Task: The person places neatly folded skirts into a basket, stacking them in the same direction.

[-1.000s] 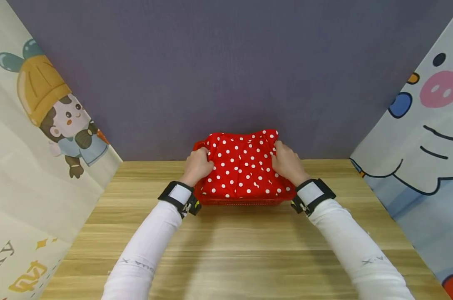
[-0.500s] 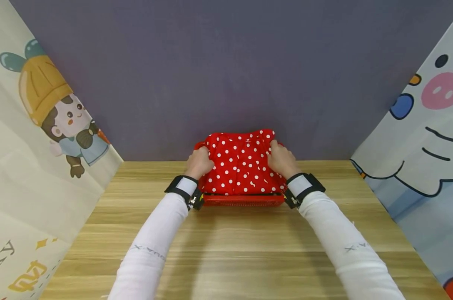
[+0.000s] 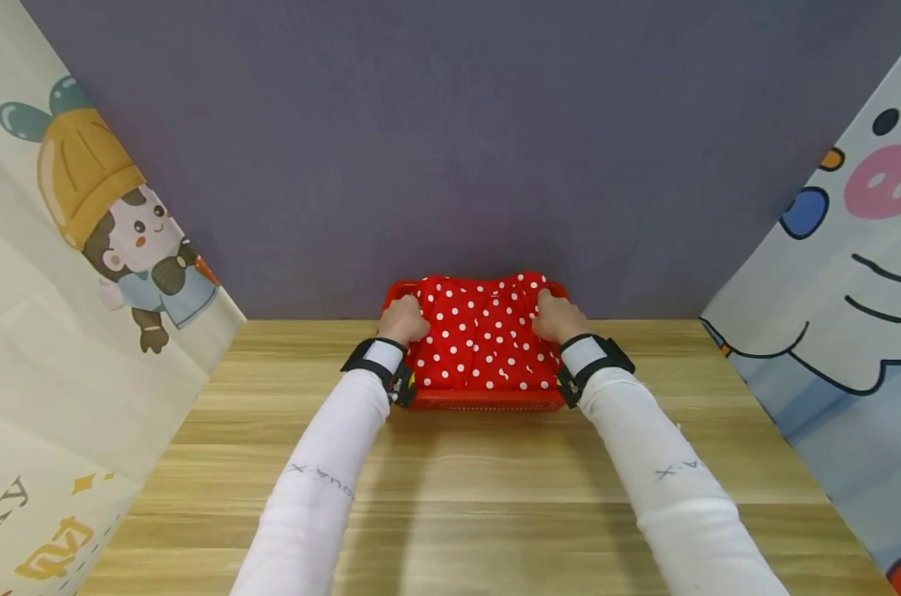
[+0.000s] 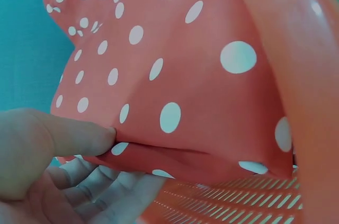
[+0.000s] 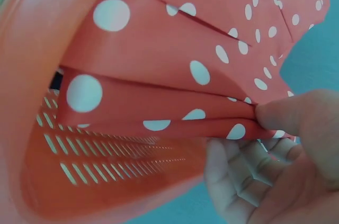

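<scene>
A folded red cloth with white polka dots [image 3: 480, 343] lies in a red plastic basket [image 3: 488, 401] in the head view. My left hand [image 3: 404, 321] pinches the cloth's left side, thumb on top and fingers beneath, as the left wrist view shows. On the opposite side, my right hand [image 3: 558, 319] pinches the cloth [image 5: 153, 97] the same way. Between the cloth's lower fold and the slotted wall of the basket [image 5: 106, 181] a gap shows in the right wrist view. Whatever lies under the cloth is mostly hidden.
The basket stands at the far edge of a wood-grain table [image 3: 488, 497], close to a grey back wall [image 3: 450, 149]. Printed cartoon panels flank it, one on the left [image 3: 115, 199] and one on the right [image 3: 868, 273].
Both hands have shifted slightly, the right one leftward, and lowered the cloth into the basket. A dark gap behind the front rim half a second ago is now covered by cloth.
</scene>
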The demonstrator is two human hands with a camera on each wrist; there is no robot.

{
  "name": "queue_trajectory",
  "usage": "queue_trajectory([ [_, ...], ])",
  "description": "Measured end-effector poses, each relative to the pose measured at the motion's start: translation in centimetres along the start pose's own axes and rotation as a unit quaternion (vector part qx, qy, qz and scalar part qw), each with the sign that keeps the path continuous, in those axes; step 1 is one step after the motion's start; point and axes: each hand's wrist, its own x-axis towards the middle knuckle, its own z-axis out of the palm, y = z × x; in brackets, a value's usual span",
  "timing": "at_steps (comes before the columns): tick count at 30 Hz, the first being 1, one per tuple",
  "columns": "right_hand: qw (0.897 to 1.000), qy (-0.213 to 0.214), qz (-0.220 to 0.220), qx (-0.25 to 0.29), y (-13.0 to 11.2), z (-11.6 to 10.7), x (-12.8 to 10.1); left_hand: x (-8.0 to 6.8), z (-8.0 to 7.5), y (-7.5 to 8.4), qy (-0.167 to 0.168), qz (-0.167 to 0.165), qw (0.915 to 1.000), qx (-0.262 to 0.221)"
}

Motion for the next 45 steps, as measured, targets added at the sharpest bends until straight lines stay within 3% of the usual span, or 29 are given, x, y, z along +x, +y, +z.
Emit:
queue_trajectory([
  [11,1.0,-0.016,0.013,0.01,-0.2,0.7,0.2,0.2,0.2,0.3,-0.024,-0.001,0.9988,0.043],
  [29,0.999,-0.046,-0.004,0.011,0.0,2.0,0.5,0.0,0.6,0.6,-0.062,0.0,0.993,0.1],
  [39,0.998,-0.061,0.007,0.007,0.0,2.1,0.3,-0.2,0.7,0.2,-0.096,-0.01,0.9914,0.088],
  [45,0.997,-0.077,0.011,-0.006,0.1,2.1,0.2,-0.4,0.3,0.0,-0.148,-0.011,0.9863,0.072],
])
